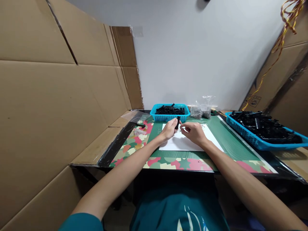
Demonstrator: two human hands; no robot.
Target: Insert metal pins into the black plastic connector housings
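Observation:
My left hand (169, 129) holds a small black plastic part (177, 122) upright above a white sheet of paper (183, 144). My right hand (193, 132) is right beside it, fingers pinched together near the part's lower end; whatever is pinched is too small to make out. Both hands hover over the paper, which lies on a green mat (226, 141).
A small blue basket (168, 117) of black parts stands behind the paper. A larger blue tray (252, 139) of black parts sits at the right. Clear plastic bags (201, 110) lie at the back. Cardboard panels (60, 102) wall in the left side. The table's front edge (183, 170) is close.

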